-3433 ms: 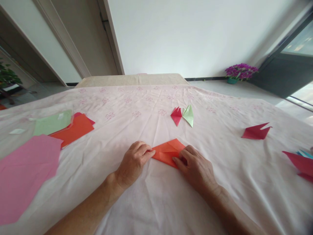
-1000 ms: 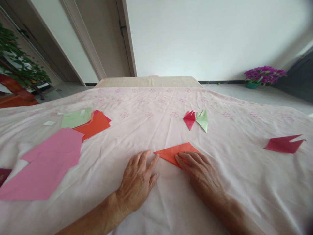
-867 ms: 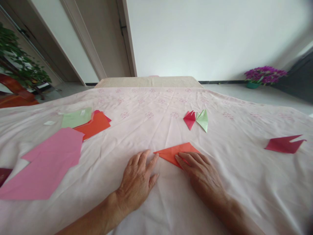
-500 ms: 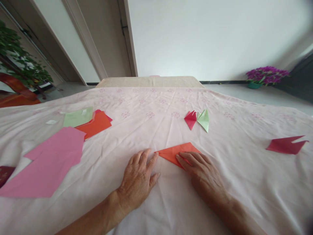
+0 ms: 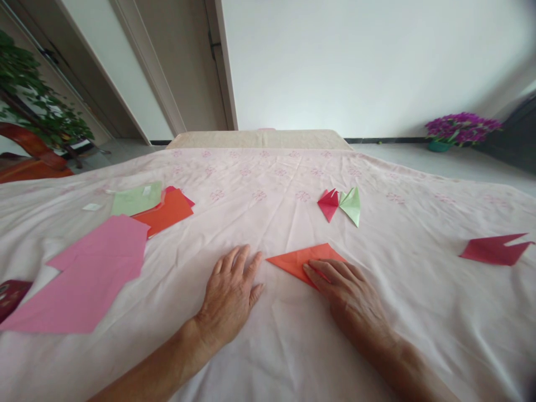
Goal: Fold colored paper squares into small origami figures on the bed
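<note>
An orange folded paper [image 5: 302,259] lies flat on the cloth in the middle, its sharp tip pointing left. My right hand [image 5: 352,293] rests on its right part, fingers laid flat and covering the near right edge. Just left of the tip, apart from the paper, my left hand [image 5: 229,296] lies on the cloth with its fingers spread, holding nothing. Farther back are a small red folded paper [image 5: 328,205] and a light green folded paper [image 5: 352,206], side by side. A dark red folded paper [image 5: 489,249] with a notch lies at the far right.
Pink paper sheets [image 5: 98,268] overlap on the left, with orange paper [image 5: 173,214] and a green sheet [image 5: 137,199] behind them. A dark red item [image 5: 13,296] sits at the left edge. The patterned tablecloth [image 5: 259,173] is wrinkled. Purple flowers [image 5: 463,127] stand on the floor beyond.
My left hand has drawn back leftward from the orange paper's tip, leaving a gap. My right hand stays on the paper, and the view has shifted slightly.
</note>
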`<action>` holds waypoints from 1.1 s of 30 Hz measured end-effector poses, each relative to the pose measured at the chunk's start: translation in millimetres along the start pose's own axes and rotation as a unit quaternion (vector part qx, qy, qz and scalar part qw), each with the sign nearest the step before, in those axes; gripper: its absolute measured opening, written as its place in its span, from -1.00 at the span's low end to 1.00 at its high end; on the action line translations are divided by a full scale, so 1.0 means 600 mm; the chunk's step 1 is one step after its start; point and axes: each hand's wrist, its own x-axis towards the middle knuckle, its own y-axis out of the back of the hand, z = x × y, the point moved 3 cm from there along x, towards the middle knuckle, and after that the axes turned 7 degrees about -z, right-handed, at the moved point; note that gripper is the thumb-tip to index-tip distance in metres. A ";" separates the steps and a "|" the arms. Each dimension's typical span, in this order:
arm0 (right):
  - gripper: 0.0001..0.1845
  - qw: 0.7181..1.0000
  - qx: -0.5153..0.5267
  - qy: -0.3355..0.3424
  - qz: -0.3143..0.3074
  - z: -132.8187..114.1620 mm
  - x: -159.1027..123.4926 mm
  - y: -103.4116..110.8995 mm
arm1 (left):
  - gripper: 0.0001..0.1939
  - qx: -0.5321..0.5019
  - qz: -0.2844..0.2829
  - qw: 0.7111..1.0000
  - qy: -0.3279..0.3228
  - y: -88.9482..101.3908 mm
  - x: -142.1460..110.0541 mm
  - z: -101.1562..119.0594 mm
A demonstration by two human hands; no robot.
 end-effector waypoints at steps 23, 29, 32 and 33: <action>-0.31 0.998 -0.009 -0.065 -0.010 0.037 -0.044 0.011 | -0.28 -0.051 -0.035 0.968 -0.244 -0.031 0.034 0.060; -0.47 0.990 0.000 -0.140 0.032 0.000 0.010 0.011 | -0.25 -0.071 -0.052 0.966 -0.242 -0.032 0.032 0.060; -0.48 0.988 -0.045 -0.139 0.048 -0.023 0.030 -0.013 | -0.27 -0.074 -0.055 0.965 -0.247 -0.028 0.031 0.059; -0.48 0.989 -0.054 -0.132 0.048 -0.025 0.031 -0.023 | -0.29 -0.074 -0.057 0.963 -0.252 -0.027 0.031 0.059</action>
